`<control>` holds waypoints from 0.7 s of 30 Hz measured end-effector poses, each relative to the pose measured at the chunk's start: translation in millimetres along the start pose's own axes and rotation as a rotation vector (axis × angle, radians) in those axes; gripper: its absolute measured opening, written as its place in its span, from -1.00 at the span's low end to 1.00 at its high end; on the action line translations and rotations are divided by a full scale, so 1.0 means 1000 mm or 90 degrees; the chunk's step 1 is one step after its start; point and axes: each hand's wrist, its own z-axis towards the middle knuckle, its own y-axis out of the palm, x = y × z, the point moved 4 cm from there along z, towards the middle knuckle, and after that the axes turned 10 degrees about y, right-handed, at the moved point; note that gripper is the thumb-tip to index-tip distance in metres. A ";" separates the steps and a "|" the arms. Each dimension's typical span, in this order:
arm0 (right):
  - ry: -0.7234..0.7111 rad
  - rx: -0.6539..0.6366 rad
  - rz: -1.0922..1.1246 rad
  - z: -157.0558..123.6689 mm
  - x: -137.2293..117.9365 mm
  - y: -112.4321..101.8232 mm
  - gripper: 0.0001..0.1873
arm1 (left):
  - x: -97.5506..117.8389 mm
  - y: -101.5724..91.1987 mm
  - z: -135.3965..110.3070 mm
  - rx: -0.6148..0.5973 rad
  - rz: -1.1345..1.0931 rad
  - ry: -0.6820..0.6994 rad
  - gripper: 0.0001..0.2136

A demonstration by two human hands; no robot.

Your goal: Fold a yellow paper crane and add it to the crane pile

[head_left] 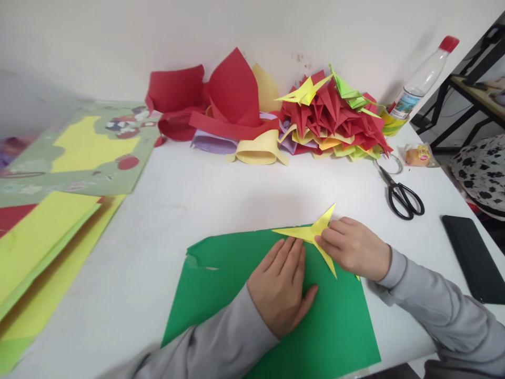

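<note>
A yellow folded-paper figure (312, 232) with several long pointed arms lies over the top edge of a green paper sheet (221, 273). My right hand (355, 247) has its fingers closed on the right side of the figure. Flat on the green sheet, my left hand (282, 279) stretches its fingers out, and their tips touch or nearly touch the figure's lower edge. Part of the figure is hidden behind my right hand; a small yellow tip shows below that hand. A tear and a crease mark the sheet's upper left corner.
Red curled paper pieces (234, 92) and a heap of red folded-paper shapes (331, 110) stand along the wall. At right are black scissors (402, 197), a bottle (418, 79), a wrapped snack (418, 156) and a black phone (473, 258). Yellow paper sheets (43, 237) lie at left.
</note>
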 end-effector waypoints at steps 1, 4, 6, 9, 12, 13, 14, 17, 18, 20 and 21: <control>0.001 -0.001 0.000 0.000 0.000 0.000 -0.70 | 0.000 -0.002 0.000 0.012 0.010 0.001 -0.57; 0.007 0.011 0.005 0.001 -0.001 -0.001 -0.70 | -0.001 -0.001 0.000 0.009 -0.011 0.016 -0.56; 0.008 0.018 0.013 0.001 0.000 -0.001 -0.71 | -0.003 0.004 -0.001 -0.040 -0.043 0.012 -0.49; 0.008 0.027 0.020 0.000 0.001 0.001 -0.73 | -0.007 0.009 -0.004 -0.115 -0.063 -0.010 -0.40; 0.022 0.031 0.025 -0.002 0.003 0.002 -0.75 | -0.010 0.009 -0.006 -0.140 -0.072 -0.020 -0.39; 0.026 0.029 0.026 -0.002 0.004 0.003 -0.74 | -0.011 0.008 -0.007 -0.142 -0.078 -0.022 -0.38; 0.029 0.025 0.026 -0.002 0.004 0.003 -0.74 | -0.011 0.008 -0.007 -0.143 -0.084 -0.024 -0.38; 0.025 0.005 0.020 -0.001 0.003 0.002 -0.73 | -0.014 0.010 -0.007 -0.130 -0.097 -0.028 -0.36; 0.022 -0.004 0.016 -0.001 0.002 0.001 -0.72 | -0.015 0.011 -0.007 -0.120 -0.100 -0.031 -0.36; 0.021 -0.023 0.009 0.000 0.001 0.000 -0.72 | -0.017 0.012 -0.005 -0.096 -0.106 -0.048 -0.36; 0.025 -0.032 0.005 0.000 0.000 0.000 -0.72 | -0.017 0.012 -0.004 -0.085 -0.110 -0.060 -0.36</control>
